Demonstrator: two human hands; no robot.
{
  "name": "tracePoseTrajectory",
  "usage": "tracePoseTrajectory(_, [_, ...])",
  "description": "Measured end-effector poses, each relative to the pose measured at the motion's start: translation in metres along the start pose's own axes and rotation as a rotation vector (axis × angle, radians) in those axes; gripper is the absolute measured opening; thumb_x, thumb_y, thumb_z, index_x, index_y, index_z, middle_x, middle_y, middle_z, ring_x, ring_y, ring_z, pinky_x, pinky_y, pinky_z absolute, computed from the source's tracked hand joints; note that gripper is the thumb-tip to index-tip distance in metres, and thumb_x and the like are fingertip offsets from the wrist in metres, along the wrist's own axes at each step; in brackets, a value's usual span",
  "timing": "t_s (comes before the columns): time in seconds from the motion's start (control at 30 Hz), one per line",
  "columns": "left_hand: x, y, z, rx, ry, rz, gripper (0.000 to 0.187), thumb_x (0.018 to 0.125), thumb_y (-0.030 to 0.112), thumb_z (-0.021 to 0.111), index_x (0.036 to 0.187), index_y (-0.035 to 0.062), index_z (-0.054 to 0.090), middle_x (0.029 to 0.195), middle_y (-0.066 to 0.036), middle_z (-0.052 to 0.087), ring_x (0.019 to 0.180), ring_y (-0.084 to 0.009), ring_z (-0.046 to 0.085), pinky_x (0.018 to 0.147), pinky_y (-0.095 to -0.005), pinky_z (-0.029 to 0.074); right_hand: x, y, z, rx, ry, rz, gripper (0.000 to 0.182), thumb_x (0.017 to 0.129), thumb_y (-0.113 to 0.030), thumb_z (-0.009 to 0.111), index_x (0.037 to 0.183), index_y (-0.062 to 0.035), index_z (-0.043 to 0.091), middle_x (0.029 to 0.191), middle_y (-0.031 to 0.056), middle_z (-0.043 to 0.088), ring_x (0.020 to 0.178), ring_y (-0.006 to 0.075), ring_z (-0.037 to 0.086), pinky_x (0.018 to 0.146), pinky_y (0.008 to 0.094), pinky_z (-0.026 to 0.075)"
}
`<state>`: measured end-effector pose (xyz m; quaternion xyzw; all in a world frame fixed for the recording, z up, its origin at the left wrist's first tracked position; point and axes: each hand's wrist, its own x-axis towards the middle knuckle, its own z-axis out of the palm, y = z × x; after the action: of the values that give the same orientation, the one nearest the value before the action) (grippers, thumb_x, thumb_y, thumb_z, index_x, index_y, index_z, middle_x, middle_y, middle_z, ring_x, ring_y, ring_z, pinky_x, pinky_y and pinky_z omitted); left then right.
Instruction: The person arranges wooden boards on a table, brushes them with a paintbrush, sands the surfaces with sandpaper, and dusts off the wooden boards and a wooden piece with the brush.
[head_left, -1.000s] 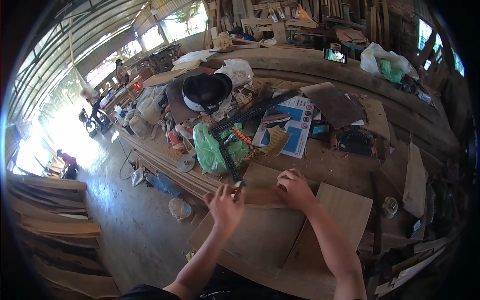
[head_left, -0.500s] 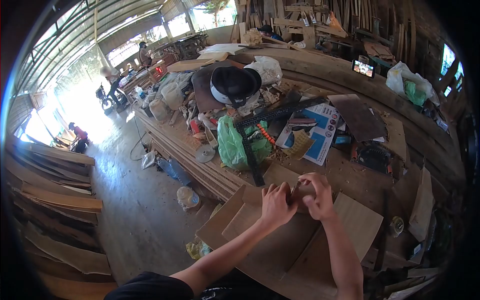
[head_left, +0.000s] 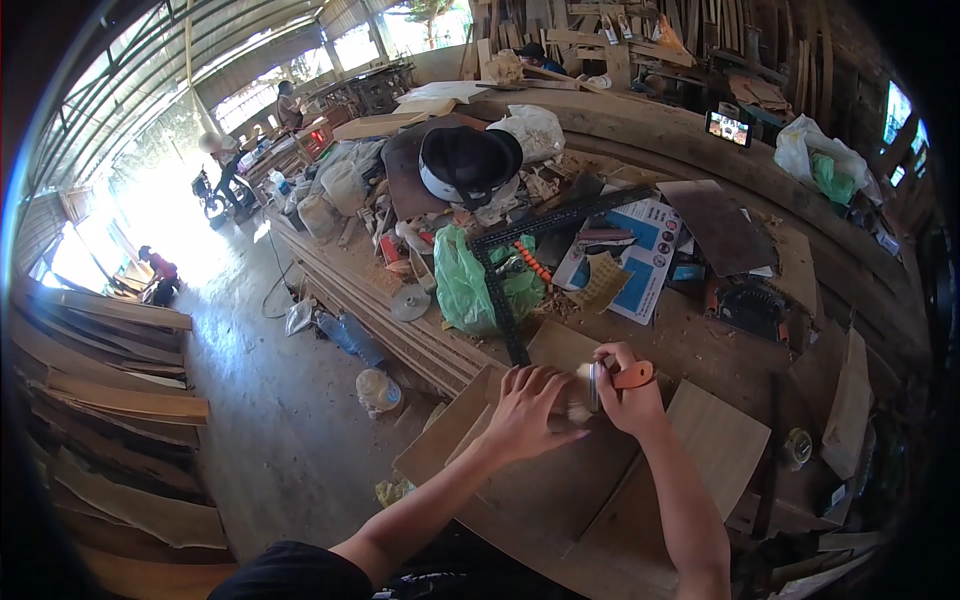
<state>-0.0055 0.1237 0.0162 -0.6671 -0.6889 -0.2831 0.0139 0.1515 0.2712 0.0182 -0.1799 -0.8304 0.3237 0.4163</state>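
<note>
My right hand (head_left: 628,392) is closed round a paintbrush with an orange handle (head_left: 632,375), a shiny metal band and pale bristles. The bristles point left, toward my left hand (head_left: 530,408). My left hand is open over the cardboard (head_left: 560,480), palm down, with fingers apart and thumb stretched toward the brush. What lies beneath its palm is hidden. Just beyond the left fingers is the end of a black carpenter's square (head_left: 497,295), which lies across a green plastic bag (head_left: 462,285).
A black cap (head_left: 468,160), a blue-and-white printed sheet (head_left: 640,265) and a dark brown board (head_left: 715,225) lie on the cluttered bench. A phone (head_left: 728,128) stands at the back. Planks (head_left: 130,400) are stacked on the left. Other people are in the background.
My left hand has opened and shifted slightly left and down. The paintbrush, mostly hidden between my hands before, now shows in my right hand with its handle to the right.
</note>
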Motion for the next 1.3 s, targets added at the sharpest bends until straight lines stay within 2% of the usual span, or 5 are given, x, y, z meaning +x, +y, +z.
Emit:
tracePoseTrajectory(0.4, [-0.045, 0.008, 0.001, 0.076, 0.079, -0.188, 0.064, 0.085, 0.036, 0.08, 0.139, 0.0077, 0.06, 0.126, -0.015, 0.061, 0.119, -0.0354, 0.054, 0.101, -0.0471, 0.043, 0.008, -0.004, -0.006, -0.04, 0.136, -0.099, 0.019, 0.094, -0.011, 0.072, 0.11, -0.0033, 0.064, 0.098, 0.0139, 0.07, 0.087, 0.0291, 0.073, 0.074, 0.0357, 0.058])
tracePoseTrajectory(0.63, [-0.043, 0.004, 0.004, 0.09, 0.07, -0.178, 0.065, 0.082, 0.034, 0.083, 0.137, 0.0061, 0.062, 0.122, -0.014, 0.061, 0.116, -0.0353, 0.055, 0.103, -0.0466, 0.045, -0.004, -0.023, 0.015, 0.188, -0.263, 0.045, 0.023, 0.095, -0.021, 0.072, 0.115, -0.0109, 0.067, 0.096, 0.0122, 0.075, 0.086, 0.0257, 0.076, 0.077, 0.0367, 0.059])
tracePoseTrajectory(0.77, [-0.04, 0.008, 0.004, 0.043, 0.128, -0.162, 0.066, 0.081, 0.033, 0.084, 0.137, 0.005, 0.062, 0.118, -0.014, 0.062, 0.112, -0.0353, 0.056, 0.1, -0.046, 0.047, -0.005, -0.002, 0.009, 0.149, -0.189, 0.082, 0.026, 0.099, -0.025, 0.068, 0.12, -0.0113, 0.065, 0.096, 0.013, 0.075, 0.09, 0.0244, 0.076, 0.077, 0.0367, 0.058])
tracePoseTrajectory(1.0, [-0.041, 0.008, 0.004, 0.035, 0.105, -0.172, 0.065, 0.083, 0.034, 0.082, 0.138, 0.0058, 0.062, 0.116, -0.013, 0.062, 0.112, -0.0342, 0.056, 0.099, -0.046, 0.046, 0.005, 0.011, -0.017, -0.06, 0.102, 0.019, 0.026, 0.093, -0.011, 0.073, 0.119, -0.0101, 0.069, 0.102, 0.0128, 0.075, 0.092, 0.0325, 0.074, 0.077, 0.038, 0.06])
tracePoseTrajectory(1.3, [-0.04, 0.01, 0.006, 0.096, 0.056, -0.213, 0.064, 0.085, 0.036, 0.08, 0.14, 0.0084, 0.06, 0.121, -0.015, 0.059, 0.117, -0.0347, 0.053, 0.101, -0.0475, 0.043, -0.008, -0.031, 0.012, 0.062, -0.147, -0.176, 0.027, 0.088, -0.016, 0.079, 0.113, -0.0073, 0.07, 0.104, 0.0129, 0.076, 0.092, 0.0316, 0.075, 0.079, 0.0383, 0.062])
